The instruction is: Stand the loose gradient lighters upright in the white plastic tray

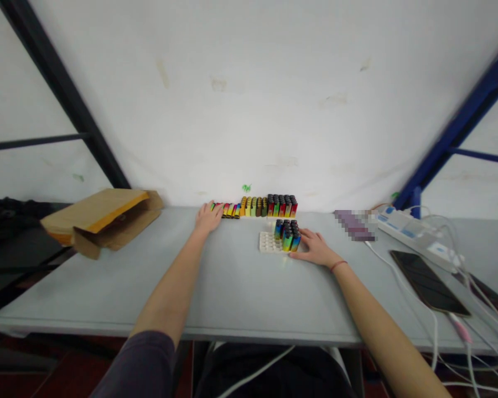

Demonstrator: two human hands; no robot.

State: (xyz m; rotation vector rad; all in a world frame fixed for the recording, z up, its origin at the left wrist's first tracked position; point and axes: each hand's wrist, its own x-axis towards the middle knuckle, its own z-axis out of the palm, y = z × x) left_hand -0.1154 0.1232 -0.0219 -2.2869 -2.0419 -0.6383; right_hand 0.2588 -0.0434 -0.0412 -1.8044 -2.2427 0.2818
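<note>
A row of colourful lighters [257, 207] stands along the wall at the back of the grey table [232, 287]. My left hand [207, 217] reaches to the row's left end, its fingers curled over the lighters lying there. A white tray [268, 242] with holes sits in the middle, and several rainbow lighters [288, 235] stand in its right part. My right hand [315, 248] rests on the table against the tray's right side, fingers touching the lighters in it.
An open cardboard box [102, 220] lies on its side at the left. A power strip [415, 232] with white cables and a dark phone [428, 282] lie at the right. Dark and blue shelf posts flank the white wall.
</note>
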